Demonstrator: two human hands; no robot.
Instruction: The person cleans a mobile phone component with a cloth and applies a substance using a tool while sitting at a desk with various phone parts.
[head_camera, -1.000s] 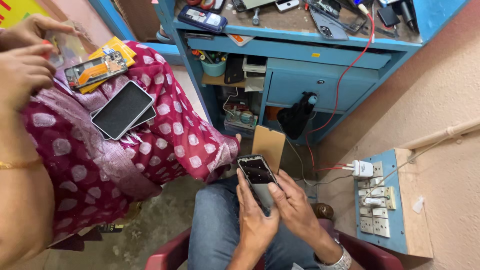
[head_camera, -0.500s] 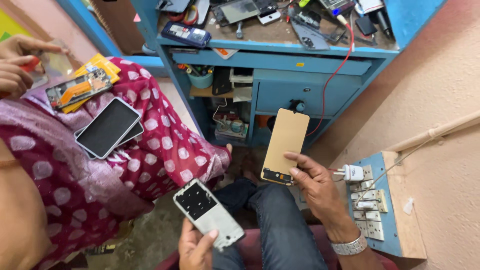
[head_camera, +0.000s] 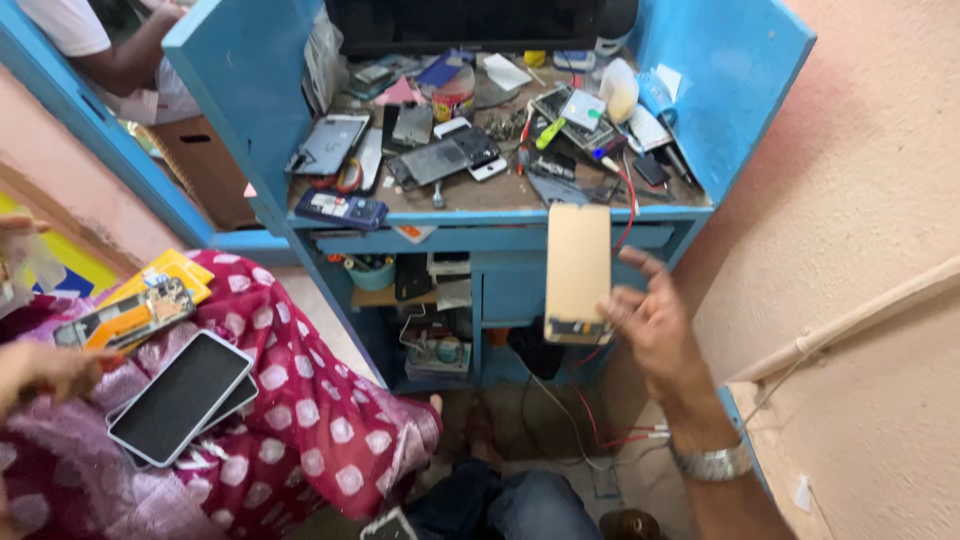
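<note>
Right hand (head_camera: 655, 325) pinching tan phone back panel (head_camera: 578, 262), blue workbench (head_camera: 490, 215) cluttered with phones

Ahead of right hand (head_camera: 655, 330): open air up to the blue workbench (head_camera: 480, 215).
Benchtop: crowded with phones (head_camera: 440, 160) and tools, little bare surface.
Left: pink-clothed lap (head_camera: 300, 400) bearing screen panels (head_camera: 180, 395) blocks passage.
Right: bare wall (head_camera: 860, 200), close.

The blue tabletop (head_camera: 500, 212) is covered with opened phones (head_camera: 445, 157), a dark blue phone (head_camera: 341, 209), small tools and a red-banded tub (head_camera: 456, 97).
</note>
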